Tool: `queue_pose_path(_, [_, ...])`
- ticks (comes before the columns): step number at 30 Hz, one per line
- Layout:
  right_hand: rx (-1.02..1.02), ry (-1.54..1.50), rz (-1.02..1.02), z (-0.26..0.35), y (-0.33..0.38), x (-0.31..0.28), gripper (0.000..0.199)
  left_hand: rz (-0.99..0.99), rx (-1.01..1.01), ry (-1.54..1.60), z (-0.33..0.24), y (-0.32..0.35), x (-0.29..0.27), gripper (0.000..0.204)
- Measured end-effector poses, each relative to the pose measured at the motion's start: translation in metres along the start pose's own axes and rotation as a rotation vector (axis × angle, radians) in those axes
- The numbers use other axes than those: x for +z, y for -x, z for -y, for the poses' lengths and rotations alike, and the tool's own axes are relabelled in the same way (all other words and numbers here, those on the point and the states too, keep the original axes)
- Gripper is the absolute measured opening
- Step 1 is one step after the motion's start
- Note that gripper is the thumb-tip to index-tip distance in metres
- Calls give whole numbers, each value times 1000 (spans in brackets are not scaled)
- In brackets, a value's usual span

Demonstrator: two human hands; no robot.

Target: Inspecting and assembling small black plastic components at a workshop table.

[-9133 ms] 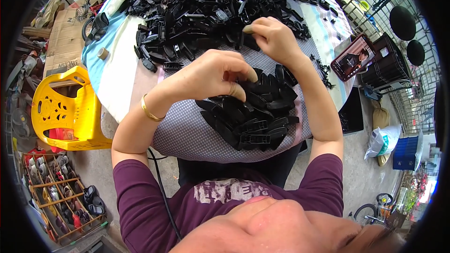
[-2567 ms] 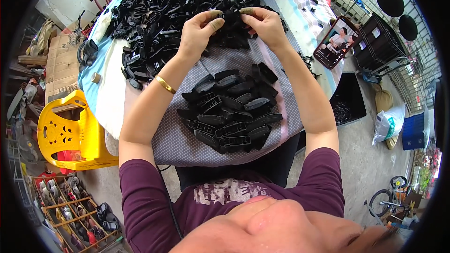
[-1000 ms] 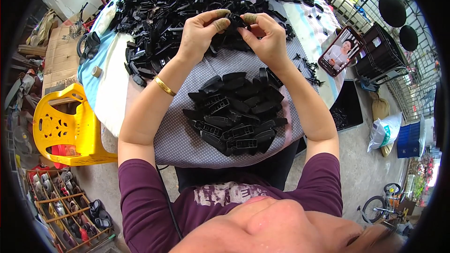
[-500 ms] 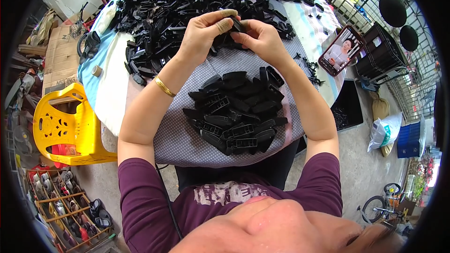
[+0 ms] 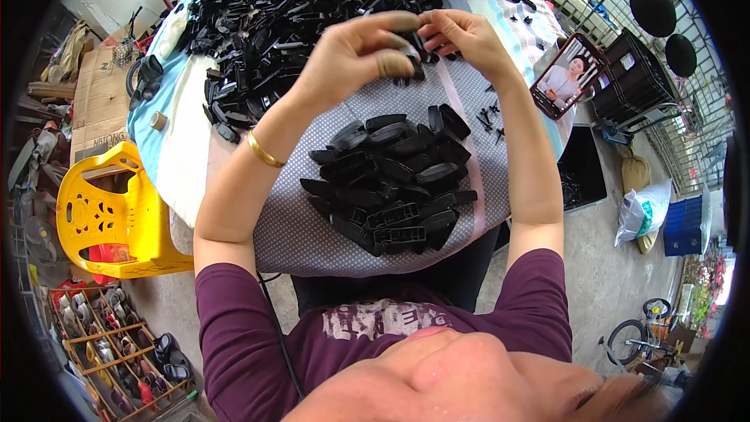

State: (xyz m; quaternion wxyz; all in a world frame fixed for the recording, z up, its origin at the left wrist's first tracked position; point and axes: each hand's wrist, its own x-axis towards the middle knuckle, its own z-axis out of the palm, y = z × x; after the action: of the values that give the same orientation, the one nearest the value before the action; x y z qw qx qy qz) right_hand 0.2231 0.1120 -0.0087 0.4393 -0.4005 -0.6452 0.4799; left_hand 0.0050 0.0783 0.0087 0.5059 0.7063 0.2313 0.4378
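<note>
My left hand (image 5: 355,55) and my right hand (image 5: 465,35) meet above the table edge, both pinching one small black plastic part (image 5: 414,43) between the fingertips. A gold bangle (image 5: 264,152) sits on my left wrist. Below the hands, a heap of finished black plastic pieces (image 5: 394,180) lies on the grey dotted cloth (image 5: 312,227) over my lap. Beyond the hands a large pile of loose black plastic parts (image 5: 289,8) covers the table.
A phone (image 5: 569,74) playing a video leans at the right of the table. A yellow plastic stool (image 5: 109,215) stands at the left, with a rack of shoes (image 5: 117,344) below it. A black crate (image 5: 582,168) and bags sit on the floor to the right.
Both hands have stayed together on the small part, lifting slightly toward me. Earlier they reached into the table pile; the heap on my lap has kept its shape.
</note>
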Motion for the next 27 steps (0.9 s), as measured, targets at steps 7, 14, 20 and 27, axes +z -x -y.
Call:
queue_pose_path(7, [-109, 946, 106, -25, -2, 7, 27, 591, -52, -472, 12, 10, 26, 30])
queue_pose_path(14, [-23, 1108, 118, -32, -6, 15, 24, 125, 282, -1099, 80, -10, 2, 28])
queue_pose_path(20, [30, 1127, -63, -27, -5, 10, 21, 203, 201, -1299, 76, -7, 7, 31])
queue_pose_path(27, [-42, 343, -109, -22, -6, 22, 21, -66, 2, -471, 62, -6, -7, 26])
